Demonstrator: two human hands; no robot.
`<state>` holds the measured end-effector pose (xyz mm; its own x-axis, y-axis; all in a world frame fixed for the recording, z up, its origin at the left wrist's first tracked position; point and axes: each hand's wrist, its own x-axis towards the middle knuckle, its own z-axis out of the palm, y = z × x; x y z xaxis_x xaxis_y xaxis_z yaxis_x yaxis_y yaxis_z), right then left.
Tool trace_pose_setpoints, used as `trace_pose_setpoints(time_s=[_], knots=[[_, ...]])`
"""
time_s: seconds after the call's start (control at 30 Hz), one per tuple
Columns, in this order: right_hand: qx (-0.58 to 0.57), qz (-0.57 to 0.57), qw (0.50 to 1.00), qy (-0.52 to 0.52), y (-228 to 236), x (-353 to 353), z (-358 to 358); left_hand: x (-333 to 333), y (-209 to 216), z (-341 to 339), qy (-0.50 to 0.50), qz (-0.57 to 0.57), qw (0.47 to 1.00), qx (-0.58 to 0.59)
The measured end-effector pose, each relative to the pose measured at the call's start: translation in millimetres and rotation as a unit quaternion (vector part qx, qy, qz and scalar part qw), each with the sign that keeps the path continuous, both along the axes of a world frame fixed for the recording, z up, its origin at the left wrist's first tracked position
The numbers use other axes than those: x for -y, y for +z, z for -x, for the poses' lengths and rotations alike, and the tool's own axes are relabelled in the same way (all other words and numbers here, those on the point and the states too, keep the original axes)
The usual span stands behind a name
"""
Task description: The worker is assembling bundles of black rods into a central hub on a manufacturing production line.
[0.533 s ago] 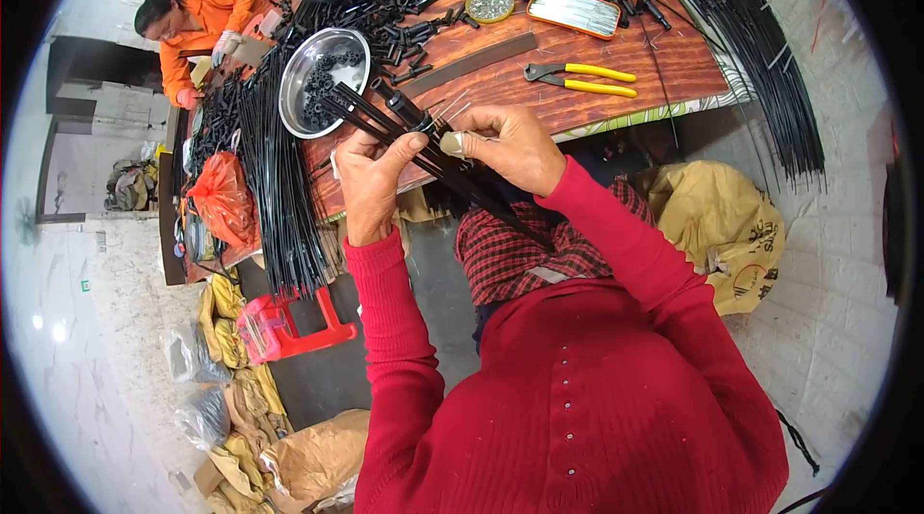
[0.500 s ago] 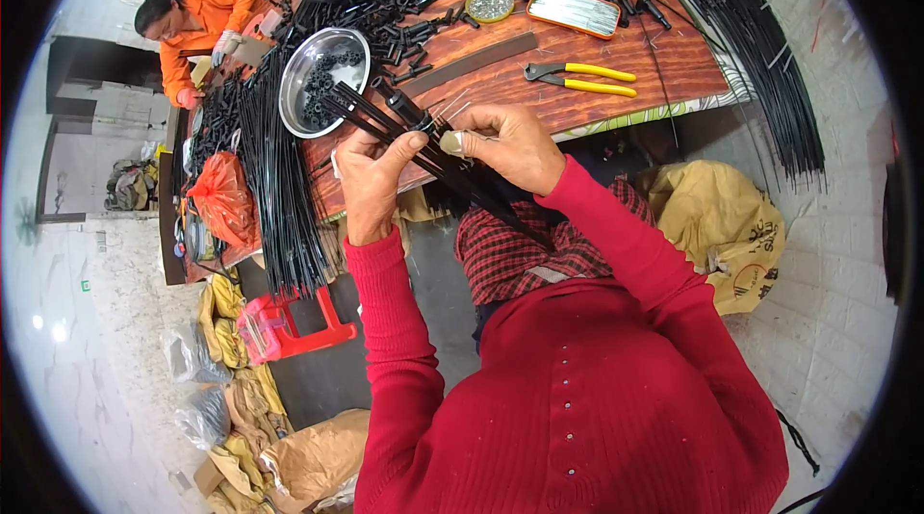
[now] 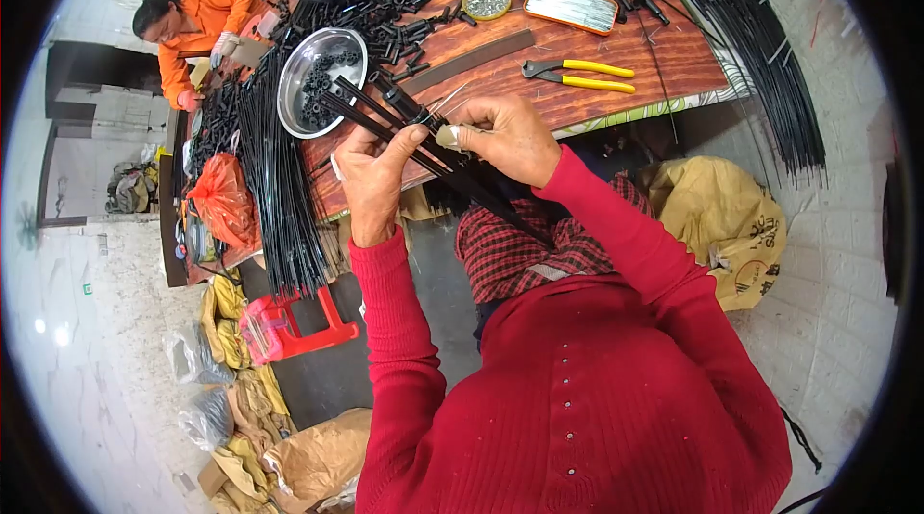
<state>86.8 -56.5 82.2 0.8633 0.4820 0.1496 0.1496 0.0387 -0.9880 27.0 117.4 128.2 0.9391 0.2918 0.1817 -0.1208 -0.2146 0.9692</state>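
Observation:
A bundle of thin black rods [image 3: 491, 203] with a black tubular fitting [image 3: 399, 102] slants across my lap and up between my hands. My left hand [image 3: 373, 172] is closed round the rods, thumb pressed on top near the fitting. Against the fitting's lower end, my right hand [image 3: 510, 141] pinches with thumb and forefinger; a pale wrap covers its thumb tip. Fine metal wires [image 3: 448, 100] stick out beside the right fingers. What exactly lies inside that pinch is too small to make out.
On the wooden table [image 3: 664, 62] are a steel bowl [image 3: 289, 110] of small black parts, yellow-handled pliers [image 3: 597, 76], a dark bar [image 3: 472, 62], a tin of wires [image 3: 573, 9] and a round dish [image 3: 486, 2]. Black rods [image 3: 279, 187] hang over the edge. Another person [image 3: 207, 18] works far left.
My right hand has shifted slightly up and left, its wrapped thumb turning against the fitting. The bundle has tilted a little; my left hand keeps its hold.

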Motion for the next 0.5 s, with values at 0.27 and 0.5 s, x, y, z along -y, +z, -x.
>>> trace_pose_setpoints(time_s=[0.27, 0.5], knots=[[0.049, -0.036, 0.998, -0.035, -10, -5, 4, -4, -1, -4, -0.034, 0.024, 0.999, 0.003], [0.052, 0.045, 0.996, -0.059, 1, -4, 12, -5, -3, -3, -0.037, 0.025, 0.999, 0.000]])
